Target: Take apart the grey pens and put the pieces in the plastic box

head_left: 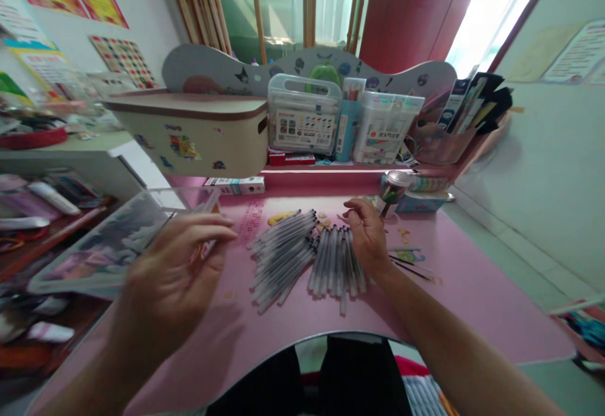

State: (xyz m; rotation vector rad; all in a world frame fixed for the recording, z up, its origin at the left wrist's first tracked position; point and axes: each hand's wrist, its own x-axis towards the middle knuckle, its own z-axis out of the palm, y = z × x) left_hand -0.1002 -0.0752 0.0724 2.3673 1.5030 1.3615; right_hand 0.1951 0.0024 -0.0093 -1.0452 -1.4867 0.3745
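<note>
Left bunch of clear-barrelled pens [283,261]: fanned on the pink tabletop [477,306], long axes slanting from near left to far right, dark ends at the far side
Right bunch of clear-barrelled pens [333,261]: just beside the left bunch, dark ends almost meeting, long axes nearly straight away from the near edge, one pen jutting closer
Right hand [369,239]: nearer to the pens, over the right bunch's right side, fingers bent toward thumb, grip on a pen impossible to tell
Left hand [163,277]: raised, blurred, apart from the left bunch on its left, thumb and fingers parted, seemingly holding nothing
Thin dark sticks [412,268]: right of the right wrist
</note>
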